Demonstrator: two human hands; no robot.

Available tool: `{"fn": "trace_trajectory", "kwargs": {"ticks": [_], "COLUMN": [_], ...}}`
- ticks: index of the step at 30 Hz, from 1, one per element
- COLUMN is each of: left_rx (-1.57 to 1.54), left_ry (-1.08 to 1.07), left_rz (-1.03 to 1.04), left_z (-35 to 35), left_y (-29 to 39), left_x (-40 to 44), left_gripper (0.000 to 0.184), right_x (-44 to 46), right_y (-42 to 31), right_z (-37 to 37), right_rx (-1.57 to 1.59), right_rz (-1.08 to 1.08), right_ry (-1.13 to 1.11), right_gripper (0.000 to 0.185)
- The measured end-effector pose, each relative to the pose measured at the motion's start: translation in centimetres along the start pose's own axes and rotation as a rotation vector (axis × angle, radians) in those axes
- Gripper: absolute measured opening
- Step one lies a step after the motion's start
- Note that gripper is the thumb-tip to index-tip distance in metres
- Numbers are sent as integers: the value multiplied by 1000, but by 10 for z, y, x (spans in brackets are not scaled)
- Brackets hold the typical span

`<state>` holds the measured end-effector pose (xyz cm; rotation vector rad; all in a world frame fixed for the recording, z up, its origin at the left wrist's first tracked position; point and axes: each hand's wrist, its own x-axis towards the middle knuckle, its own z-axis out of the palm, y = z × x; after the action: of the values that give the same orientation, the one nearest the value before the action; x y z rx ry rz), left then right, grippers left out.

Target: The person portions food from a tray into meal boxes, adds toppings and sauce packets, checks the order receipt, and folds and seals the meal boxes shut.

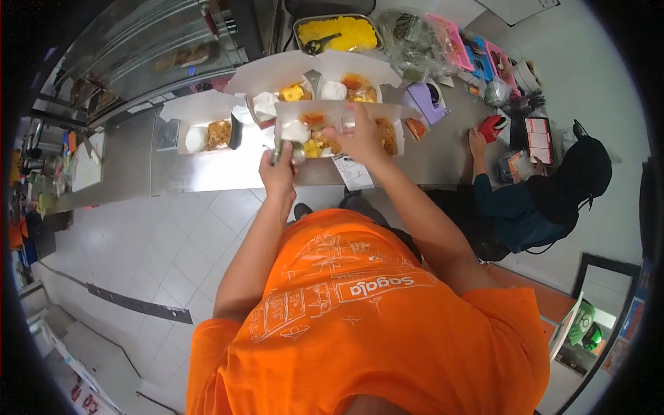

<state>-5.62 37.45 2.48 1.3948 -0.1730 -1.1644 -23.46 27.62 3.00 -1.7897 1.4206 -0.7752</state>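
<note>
My left hand (278,176) is closed around a small shiny, partly see-through item (297,153) at the counter's front edge; its kind is unclear. My right hand (363,138) reaches over the nearest open paper food boxes, fingers apart, with nothing visible in them. Below it, one box holds a white rice mound (296,131), yellow food (313,148) and a reddish sauce (313,119). Part of this box is hidden by my fingers. Brown fried food (388,137) shows in the box to the right. A printed slip (353,172) hangs over the counter edge.
Another box with rice (196,139) stands left, and two more are behind. A tray of yellow food (337,32) with a black spoon is at the back. Right are a purple tape dispenser (428,102), plastic bags (413,40) and a person (532,200) holding a red object (492,128).
</note>
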Motion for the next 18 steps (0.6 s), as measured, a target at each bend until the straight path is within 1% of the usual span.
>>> {"fn": "trace_trajectory", "kwargs": {"ticks": [2, 4, 5, 6, 7, 8, 9, 10, 11, 12, 14, 15, 16, 17, 18], "left_rx": [132, 276, 165, 52, 42, 42, 52, 63, -23, -17, -291, -272, -106, -14, 145], "left_ry": [-207, -442, -446, -449, -487, -483, -435, -382, -325, -320, -270, -267, -225, -186, -117], "left_rz": [-16, -132, -228, -323, -324, -316, -309, -303, -285, -277, -193, -31, 152, 311, 483], "left_z": [-4, -12, -12, -5, -7, -6, -6, -7, -5, -3, 7, 14, 24, 37, 47], "left_y": [-8, -23, -28, -25, -26, -27, -29, -27, -24, -14, 10, 23, 39, 59, 74], "left_x": [-7, -4, -8, -17, -16, -14, -9, -8, -6, -3, 0, 8, 16, 19, 30], "left_gripper": [24, 25, 24, 24, 22, 22, 22, 22, 21, 21, 21, 24, 24, 20, 22], "right_x": [-28, -53, -57, -59, -60, -61, -59, -55, -50, -43, -28, -24, -20, -17, -14], "right_y": [-11, -26, -17, -1, 10, 21, 28, 28, 29, 40, 68, 70, 68, 68, 70], "right_z": [1, -12, -13, -13, -16, -22, -28, -39, -50, -57, -67, -72, -80, -87, -93], "right_rx": [92, 411, 415, 398, 380, 436, 495, 537, 581, 591, 100, 101, 29, -44, -44], "right_rz": [-250, 119, 112, 194, 277, 255, 232, 267, 303, 297, 133, 141, 58, -29, -28], "right_ry": [-143, -573, -570, -521, -474, -362, -253, -174, -92, -96, 206, 218, 339, 453, 453], "right_gripper": [67, 51, 51, 42, 33, 29, 25, 28, 32, 32, 39, 39, 41, 44, 44]}}
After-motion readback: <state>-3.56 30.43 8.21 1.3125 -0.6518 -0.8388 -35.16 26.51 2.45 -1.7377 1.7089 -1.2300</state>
